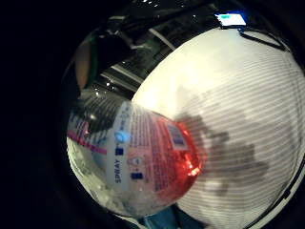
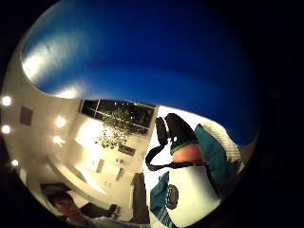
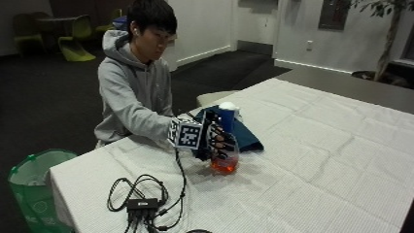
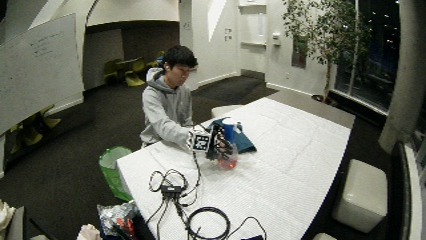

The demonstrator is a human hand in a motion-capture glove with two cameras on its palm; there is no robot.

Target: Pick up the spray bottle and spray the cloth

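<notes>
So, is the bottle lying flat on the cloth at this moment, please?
No, the gloved hand holds the bottle upright beside the cloth.

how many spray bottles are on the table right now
1. The spray bottle stands upright on the white table, gripped by the gloved right hand, just in front of the blue cloth. Another behind it could be hidden.

Spray bottle (image 3: 224, 154) before cloth (image 3: 244, 132), on table (image 3: 323, 145)

"SPRAY" on the spray bottle (image 1: 143, 157) label.
</notes>
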